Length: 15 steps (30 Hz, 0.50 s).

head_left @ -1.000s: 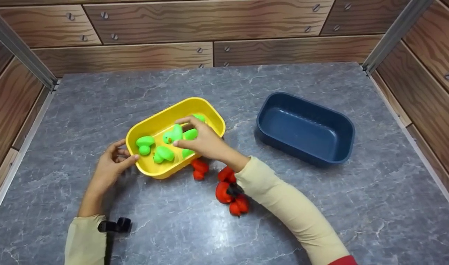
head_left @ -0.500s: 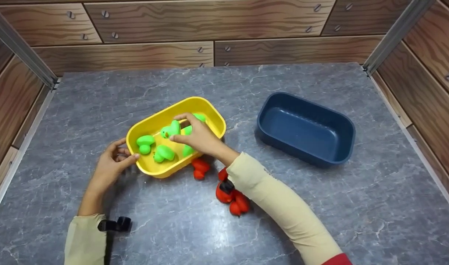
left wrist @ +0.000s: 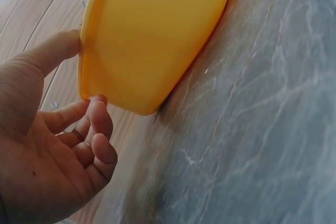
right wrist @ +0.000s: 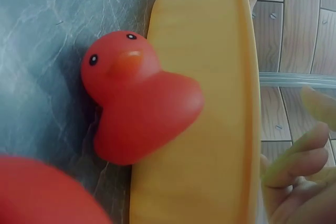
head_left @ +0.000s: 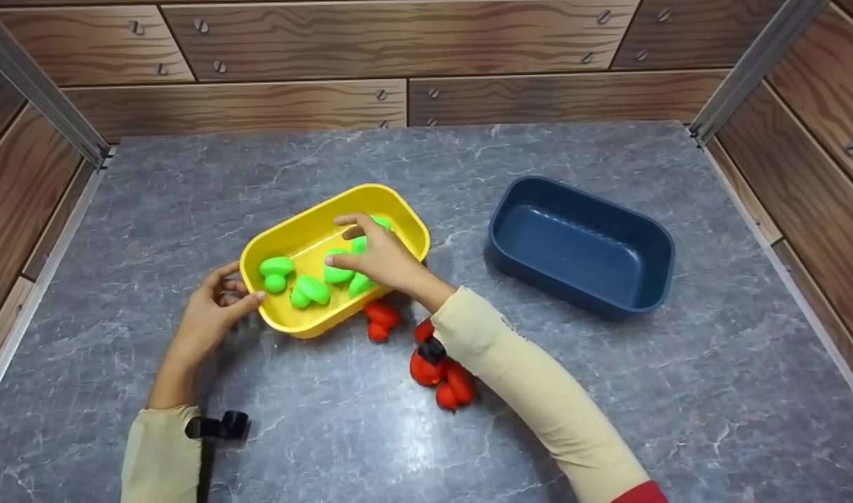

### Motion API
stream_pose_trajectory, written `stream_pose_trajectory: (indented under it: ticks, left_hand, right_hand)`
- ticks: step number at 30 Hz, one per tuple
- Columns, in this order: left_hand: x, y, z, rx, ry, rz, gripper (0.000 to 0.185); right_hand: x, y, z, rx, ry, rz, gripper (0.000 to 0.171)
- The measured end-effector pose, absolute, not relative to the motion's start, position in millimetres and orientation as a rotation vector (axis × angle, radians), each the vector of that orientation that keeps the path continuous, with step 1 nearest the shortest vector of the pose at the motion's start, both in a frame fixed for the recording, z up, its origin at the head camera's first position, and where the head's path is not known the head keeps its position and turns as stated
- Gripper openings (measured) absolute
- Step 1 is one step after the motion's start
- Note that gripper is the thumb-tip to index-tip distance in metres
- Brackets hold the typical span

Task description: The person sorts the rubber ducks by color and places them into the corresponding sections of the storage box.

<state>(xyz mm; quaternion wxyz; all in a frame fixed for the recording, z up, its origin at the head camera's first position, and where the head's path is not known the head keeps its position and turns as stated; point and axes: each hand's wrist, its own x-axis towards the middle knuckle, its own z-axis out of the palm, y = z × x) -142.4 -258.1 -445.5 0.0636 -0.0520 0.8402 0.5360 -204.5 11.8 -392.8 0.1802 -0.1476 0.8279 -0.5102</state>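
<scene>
My left hand (head_left: 209, 311) holds the left end of the yellow tub (head_left: 300, 330), thumb on the rim and fingers against its outer wall. Over the inside of the tub hovers my right hand (head_left: 384, 260), thumb and fingers spread apart with nothing between them. Beneath its thumb lies a green rubber duck (head_left: 338, 271). Other green ducks (head_left: 310, 290) lie on the tub floor, some partly hidden by the right hand. In the right wrist view, a red rubber duck (right wrist: 149, 111) sits beside the tub's outer wall.
Several red ducks (head_left: 456, 386) lie on the grey marbled table in front of the tub, partly under the right sleeve. A dark blue tub (head_left: 580, 255) with nothing in it stands at the right. Wood-patterned walls (head_left: 398, 42) enclose the back and sides.
My right hand has let go of a green duck, which dropped nearer the tub's front wall. The right hand had moved slightly back and left with it before. The left hand stays put.
</scene>
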Motion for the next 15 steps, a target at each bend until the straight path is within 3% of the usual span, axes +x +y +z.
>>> stream_pose_trajectory:
  ticks: [15]
  left_hand:
    - [-139, -260, -439, -0.136, 2.603, 1.546, 0.072]
  right_hand:
    - [-200, 31, -385, -0.491, 2.360, -1.484, 0.055]
